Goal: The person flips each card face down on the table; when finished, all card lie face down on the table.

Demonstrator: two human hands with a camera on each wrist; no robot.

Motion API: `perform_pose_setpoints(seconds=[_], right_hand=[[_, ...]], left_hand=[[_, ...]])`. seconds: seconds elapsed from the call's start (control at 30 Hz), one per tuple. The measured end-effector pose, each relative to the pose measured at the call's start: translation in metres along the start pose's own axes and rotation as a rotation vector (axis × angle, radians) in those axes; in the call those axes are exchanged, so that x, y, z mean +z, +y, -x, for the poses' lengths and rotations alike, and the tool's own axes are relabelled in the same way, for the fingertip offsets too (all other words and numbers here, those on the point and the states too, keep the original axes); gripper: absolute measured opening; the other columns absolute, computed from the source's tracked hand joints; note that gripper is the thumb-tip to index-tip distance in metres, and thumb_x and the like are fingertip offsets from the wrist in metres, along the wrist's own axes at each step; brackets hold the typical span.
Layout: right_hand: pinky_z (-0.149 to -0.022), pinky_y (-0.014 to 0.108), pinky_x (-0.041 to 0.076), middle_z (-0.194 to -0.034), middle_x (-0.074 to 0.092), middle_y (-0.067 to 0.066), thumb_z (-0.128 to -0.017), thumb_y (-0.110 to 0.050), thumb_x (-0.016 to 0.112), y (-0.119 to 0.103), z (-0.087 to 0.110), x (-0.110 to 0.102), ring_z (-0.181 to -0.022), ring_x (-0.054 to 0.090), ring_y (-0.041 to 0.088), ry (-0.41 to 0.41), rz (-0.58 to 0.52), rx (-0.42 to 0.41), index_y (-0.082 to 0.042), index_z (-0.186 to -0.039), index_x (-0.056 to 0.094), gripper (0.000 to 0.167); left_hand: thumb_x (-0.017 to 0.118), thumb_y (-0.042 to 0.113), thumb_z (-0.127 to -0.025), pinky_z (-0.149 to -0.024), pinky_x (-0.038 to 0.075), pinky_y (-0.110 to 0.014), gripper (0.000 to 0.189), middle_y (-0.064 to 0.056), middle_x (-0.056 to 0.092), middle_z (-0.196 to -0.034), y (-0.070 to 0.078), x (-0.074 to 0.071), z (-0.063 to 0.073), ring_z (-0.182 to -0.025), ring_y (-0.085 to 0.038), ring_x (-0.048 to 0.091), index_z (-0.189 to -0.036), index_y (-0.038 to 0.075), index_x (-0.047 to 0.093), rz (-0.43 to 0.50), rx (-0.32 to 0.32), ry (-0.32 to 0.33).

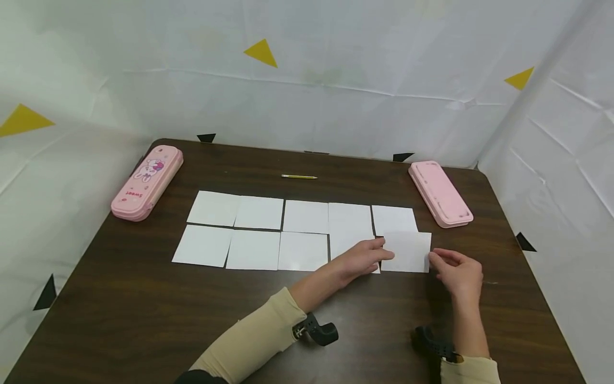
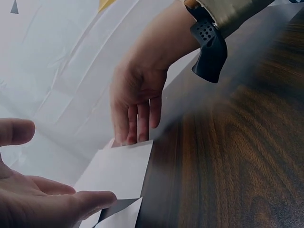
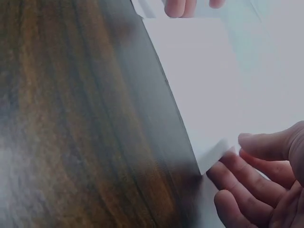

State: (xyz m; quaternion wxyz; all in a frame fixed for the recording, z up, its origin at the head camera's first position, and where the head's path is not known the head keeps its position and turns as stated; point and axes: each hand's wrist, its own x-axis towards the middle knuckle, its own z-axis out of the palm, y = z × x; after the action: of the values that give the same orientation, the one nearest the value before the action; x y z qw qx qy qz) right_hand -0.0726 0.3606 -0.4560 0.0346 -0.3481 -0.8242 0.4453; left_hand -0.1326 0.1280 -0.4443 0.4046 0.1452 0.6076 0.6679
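Note:
A blank white paper card (image 1: 408, 253) lies at the right end of the nearer of two rows of similar cards. My right hand (image 1: 459, 273) is at its right edge, the thumb and fingertips pinching the paper there, as the right wrist view also shows. Over the card's left edge reaches my left hand (image 1: 358, 261), its fingers extended and the thumb apart. It partly hides the neighbouring card (image 1: 346, 242). In the left wrist view, the same card (image 2: 118, 171) spans the space between the two hands.
Several more white cards (image 1: 303, 252) lie side by side on the dark wooden table (image 1: 144, 320). Behind them is a yellow pencil (image 1: 299, 176). Pink pencil cases stand at the left (image 1: 147, 183) and the right (image 1: 440, 193). White sheeting (image 1: 336, 117) surrounds the table's back and sides.

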Motion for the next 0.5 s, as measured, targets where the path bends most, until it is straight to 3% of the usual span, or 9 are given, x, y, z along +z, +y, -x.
perform_pose_setpoints(seconds=[0.1,0.3,0.5], right_hand=[[-0.071,0.023,0.054,-0.118,0.067,0.019,-0.093,-0.04,0.066,0.0005,0.0025,0.0022,-0.096,0.068,0.025,-0.006,0.084,-0.001,-0.005,-0.126,0.067,0.047],[-0.088,0.053,0.042,-0.12,0.066,0.021,-0.095,-0.043,0.061,-0.0018,0.0054,0.0031,-0.113,0.055,0.04,-0.003,0.184,0.012,-0.005,-0.127,0.066,0.049],[-0.083,0.056,0.038,-0.119,0.066,0.022,-0.095,-0.042,0.061,-0.004,0.0079,0.0052,-0.113,0.053,0.042,0.017,0.272,-0.016,-0.006,-0.125,0.067,0.047]], left_hand=[[0.056,0.027,-0.098,-0.114,0.03,-0.039,0.069,-0.009,0.024,-0.16,-0.0015,-0.001,0.0002,-0.144,-0.022,0.027,-0.152,-0.003,0.027,0.01,-0.018,-0.012],[0.057,0.026,-0.098,-0.114,0.029,-0.04,0.071,-0.013,0.024,-0.16,-0.0038,-0.0021,0.0015,-0.143,-0.025,0.031,-0.154,-0.002,0.024,0.042,-0.051,-0.046],[0.058,0.026,-0.097,-0.114,0.029,-0.04,0.071,-0.014,0.026,-0.159,-0.0063,-0.0035,0.0013,-0.142,-0.027,0.033,-0.154,-0.001,0.024,0.07,-0.066,-0.044]])
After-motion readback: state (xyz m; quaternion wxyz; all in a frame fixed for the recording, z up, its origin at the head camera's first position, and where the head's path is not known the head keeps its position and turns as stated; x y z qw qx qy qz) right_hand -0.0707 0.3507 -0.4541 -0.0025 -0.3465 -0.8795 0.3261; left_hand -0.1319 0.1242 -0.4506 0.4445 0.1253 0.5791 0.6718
